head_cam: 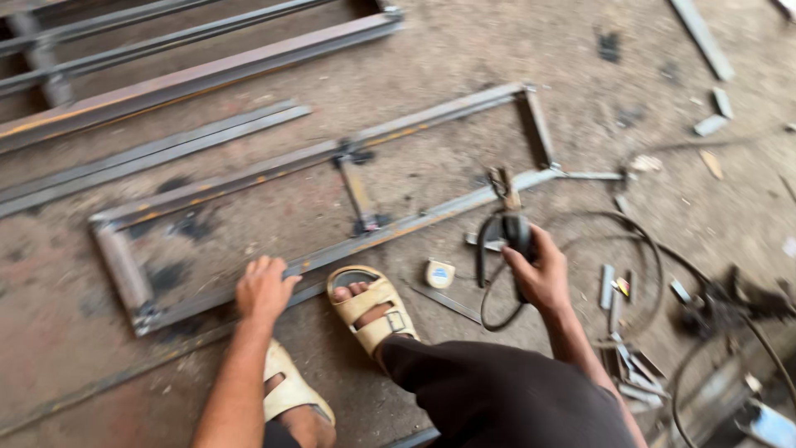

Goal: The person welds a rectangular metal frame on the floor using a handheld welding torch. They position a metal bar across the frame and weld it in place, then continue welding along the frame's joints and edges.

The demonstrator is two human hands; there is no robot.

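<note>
A rectangular steel frame (249,178) of welded bars lies on the dirt floor, with a short cross piece (358,195) in its middle. My left hand (264,289) presses flat on the frame's near bar. My right hand (539,270) grips a black welding electrode holder (510,228) with its clamp jaws pointing at the near bar's right part; a black cable (497,307) loops down from it. My feet in beige sandals (371,309) rest beside the near bar.
A small tape measure (439,274) lies by my foot. Long steel bars (191,79) lie at the upper left. Short metal offcuts (618,328) and cables (713,315) clutter the floor at the right.
</note>
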